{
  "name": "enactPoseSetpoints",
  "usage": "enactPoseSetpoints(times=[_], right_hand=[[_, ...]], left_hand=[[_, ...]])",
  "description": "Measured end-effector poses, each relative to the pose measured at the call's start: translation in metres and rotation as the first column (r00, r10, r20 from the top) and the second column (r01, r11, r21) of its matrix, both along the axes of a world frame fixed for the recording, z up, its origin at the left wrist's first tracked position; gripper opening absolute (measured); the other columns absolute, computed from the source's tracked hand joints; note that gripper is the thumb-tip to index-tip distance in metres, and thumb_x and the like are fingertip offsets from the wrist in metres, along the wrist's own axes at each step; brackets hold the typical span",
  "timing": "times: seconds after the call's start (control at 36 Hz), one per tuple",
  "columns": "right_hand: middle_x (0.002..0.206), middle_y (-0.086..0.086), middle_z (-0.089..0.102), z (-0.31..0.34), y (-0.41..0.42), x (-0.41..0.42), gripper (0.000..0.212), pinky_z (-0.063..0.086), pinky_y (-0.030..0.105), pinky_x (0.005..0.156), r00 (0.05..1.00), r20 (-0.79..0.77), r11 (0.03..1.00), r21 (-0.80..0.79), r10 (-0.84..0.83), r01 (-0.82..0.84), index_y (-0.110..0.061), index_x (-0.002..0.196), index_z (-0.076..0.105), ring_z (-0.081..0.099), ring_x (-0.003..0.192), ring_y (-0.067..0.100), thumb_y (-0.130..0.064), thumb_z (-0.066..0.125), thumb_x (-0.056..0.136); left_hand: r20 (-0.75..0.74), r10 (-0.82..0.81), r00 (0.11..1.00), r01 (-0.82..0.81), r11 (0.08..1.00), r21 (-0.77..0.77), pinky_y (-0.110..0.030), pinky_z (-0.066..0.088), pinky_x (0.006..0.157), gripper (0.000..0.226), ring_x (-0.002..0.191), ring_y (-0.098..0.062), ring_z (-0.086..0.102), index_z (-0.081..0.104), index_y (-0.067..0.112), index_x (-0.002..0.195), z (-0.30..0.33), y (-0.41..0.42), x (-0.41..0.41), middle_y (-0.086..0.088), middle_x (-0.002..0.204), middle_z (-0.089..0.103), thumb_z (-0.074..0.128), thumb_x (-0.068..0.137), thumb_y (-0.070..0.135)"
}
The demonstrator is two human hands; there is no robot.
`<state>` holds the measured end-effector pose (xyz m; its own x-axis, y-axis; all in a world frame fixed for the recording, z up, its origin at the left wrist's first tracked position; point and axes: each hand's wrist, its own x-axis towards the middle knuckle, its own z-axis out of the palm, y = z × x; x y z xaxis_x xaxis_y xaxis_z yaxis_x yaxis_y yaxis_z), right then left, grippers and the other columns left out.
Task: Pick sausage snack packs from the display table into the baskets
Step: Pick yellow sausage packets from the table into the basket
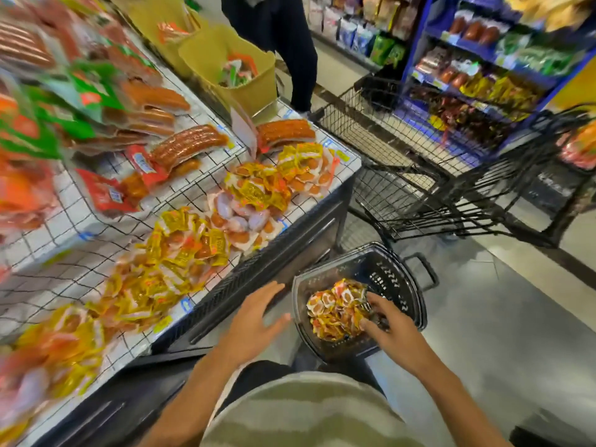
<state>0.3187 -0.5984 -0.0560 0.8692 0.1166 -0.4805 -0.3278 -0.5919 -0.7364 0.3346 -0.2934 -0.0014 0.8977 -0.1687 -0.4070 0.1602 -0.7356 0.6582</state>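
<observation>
Observed from the head camera: a black plastic shopping basket (392, 279) sits on the floor at about 5 o'clock from frame centre, just beside the front of the display table (338, 171). Inside the basket lies a heap of yellow-and-orange sausage snack packs (335, 312). The right hand (392, 330) is down in the basket at the heap's 3 o'clock edge, fingers curled and touching the packs; whether any pack is actually pinched between them cannot be told. The left hand (254, 321) hovers at 9 o'clock of the basket, palm down, fingers spread, holding nothing, in front of the table's dark front panel. On the table's wire-grid top, further piles of loose snack packs (180, 250) run along the near edge from 8 o'clock toward 1 o'clock, much of the left portion blurred. Behind them, at 10 to 11 o'clock, lie vacuum-packed long sausages (190, 145) and red-labelled packets (103, 195). At 12 o'clock stands a yellow bin (209, 56) holding mixed packets, with a second person's dark trouser leg (296, 56) beside it. At 2 to 3 o'clock are two black wire shopping carts (419, 175), nested, and beyond them a blue shelving unit (477, 53) stocked with packaged goods. The wearer's striped shirt (309, 411) fills 6 o'clock.
</observation>
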Motion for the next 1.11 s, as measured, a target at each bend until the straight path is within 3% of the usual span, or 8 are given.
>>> enactPoseSetpoints(times=[0.33, 0.5, 0.58, 0.67, 0.81, 0.92, 1.0, 1.11], right_hand=[[0.148, -0.015, 0.048, 0.043, 0.163, 0.011, 0.062, 0.045, 0.043, 0.111, 0.957, 0.169, 0.971, -0.006, 0.235, -0.238, -0.044, 0.149, 0.037, 0.045, 0.136, 0.005, -0.044, 0.066, 0.095], [0.156, -0.021, 0.036, 0.059, 0.251, 0.009, 0.068, 0.038, 0.016, 0.108, 0.906, 0.201, 0.925, -0.004, 0.374, -0.381, -0.044, 0.153, 0.034, 0.035, 0.143, -0.001, -0.054, 0.06, 0.092], [0.159, -0.019, 0.032, 0.066, 0.284, 0.009, 0.07, 0.037, 0.025, 0.115, 0.885, 0.194, 0.903, -0.01, 0.424, -0.43, -0.042, 0.154, 0.033, 0.035, 0.144, 0.003, -0.055, 0.059, 0.091], [0.159, -0.017, 0.033, 0.072, 0.306, 0.014, 0.065, 0.033, 0.035, 0.121, 0.852, 0.219, 0.879, -0.059, 0.474, -0.474, -0.035, 0.155, 0.034, 0.035, 0.146, 0.006, -0.045, 0.061, 0.096], [0.157, -0.014, 0.034, 0.078, 0.321, 0.031, 0.062, 0.036, 0.007, 0.105, 0.828, 0.229, 0.859, -0.122, 0.512, -0.498, -0.032, 0.153, 0.035, 0.039, 0.131, -0.014, -0.04, 0.061, 0.098], [0.153, -0.018, 0.032, 0.08, 0.321, 0.054, 0.06, 0.023, 0.022, 0.117, 0.827, 0.263, 0.868, -0.157, 0.497, -0.472, -0.041, 0.148, 0.031, 0.026, 0.142, -0.002, -0.04, 0.062, 0.097], [0.16, -0.01, 0.034, 0.074, 0.32, 0.076, 0.064, 0.028, 0.034, 0.122, 0.826, 0.298, 0.878, -0.143, 0.478, -0.456, -0.027, 0.154, 0.036, 0.028, 0.149, 0.009, -0.038, 0.062, 0.097], [0.164, -0.005, 0.03, 0.062, 0.327, 0.109, 0.07, 0.025, 0.027, 0.117, 0.865, 0.287, 0.911, -0.106, 0.412, -0.399, -0.023, 0.158, 0.031, 0.025, 0.149, 0.009, -0.041, 0.061, 0.097]], left_hand=[[0.076, 0.26, 0.963, -0.256, 0.965, -0.064, -0.034, 0.027, 0.122, 0.057, 0.15, -0.01, 0.027, 0.035, 0.037, 0.153, 0.012, 0.174, -0.084, 0.012, 0.162, 0.03, 0.054, 0.101, 0.046], [0.163, 0.384, 0.909, -0.379, 0.923, -0.066, -0.032, 0.034, 0.117, 0.048, 0.144, -0.014, 0.039, 0.045, 0.033, 0.144, 0.019, 0.251, -0.14, 0.009, 0.152, 0.043, 0.062, 0.1, 0.028], [0.124, 0.485, 0.866, -0.481, 0.874, -0.063, -0.04, 0.041, 0.114, 0.049, 0.142, -0.018, 0.043, 0.048, 0.022, 0.146, 0.022, 0.281, -0.162, 0.004, 0.155, 0.041, 0.063, 0.1, 0.025], [0.14, 0.541, 0.829, -0.537, 0.841, -0.068, -0.045, 0.048, 0.106, 0.049, 0.136, -0.025, 0.049, 0.05, 0.017, 0.146, 0.024, 0.297, -0.174, -0.004, 0.15, 0.047, 0.063, 0.099, 0.021], [0.171, 0.551, 0.817, -0.546, 0.834, -0.077, -0.04, 0.046, 0.108, 0.049, 0.143, -0.02, 0.038, 0.048, 0.02, 0.148, 0.016, 0.303, -0.17, 0.0, 0.152, 0.045, 0.061, 0.101, 0.026], [0.196, 0.537, 0.82, -0.534, 0.842, -0.075, -0.027, 0.03, 0.118, 0.051, 0.146, -0.014, 0.033, 0.044, 0.027, 0.15, 0.007, 0.296, -0.154, 0.005, 0.155, 0.041, 0.059, 0.102, 0.033], [0.189, 0.544, 0.817, -0.54, 0.838, -0.079, -0.026, 0.025, 0.12, 0.054, 0.149, -0.013, 0.03, 0.041, 0.028, 0.152, 0.004, 0.292, -0.139, 0.006, 0.159, 0.038, 0.058, 0.102, 0.036], [0.214, 0.52, 0.827, -0.519, 0.852, -0.061, -0.02, 0.025, 0.118, 0.051, 0.148, -0.008, 0.029, 0.041, 0.034, 0.15, 0.001, 0.287, -0.113, 0.014, 0.156, 0.036, 0.057, 0.102, 0.036]])
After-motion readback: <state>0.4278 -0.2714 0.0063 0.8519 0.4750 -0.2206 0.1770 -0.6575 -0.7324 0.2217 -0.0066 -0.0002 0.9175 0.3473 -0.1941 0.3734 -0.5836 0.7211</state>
